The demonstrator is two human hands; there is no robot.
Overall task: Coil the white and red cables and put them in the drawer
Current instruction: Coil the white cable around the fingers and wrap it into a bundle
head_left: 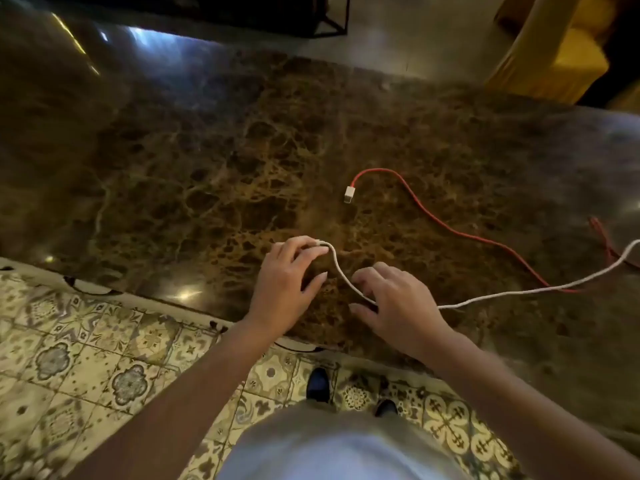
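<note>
White cable (502, 295) lies across the marble counter (207, 150), its end pinched by the left hand (287, 282), its middle under the right hand's (398, 306) curled fingers, red cable (433, 216) beyond

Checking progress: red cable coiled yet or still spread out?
Spread out. The red cable snakes loosely across the table, plug end free, no loops, neither hand on it. Its far end runs off frame at the right.

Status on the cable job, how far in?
Just starting. Nothing is coiled: the red cable lies loose on the marble counter. In hand: the left hand pinches the white cable end, the right hand holds it further along. No drawer in view.
</note>
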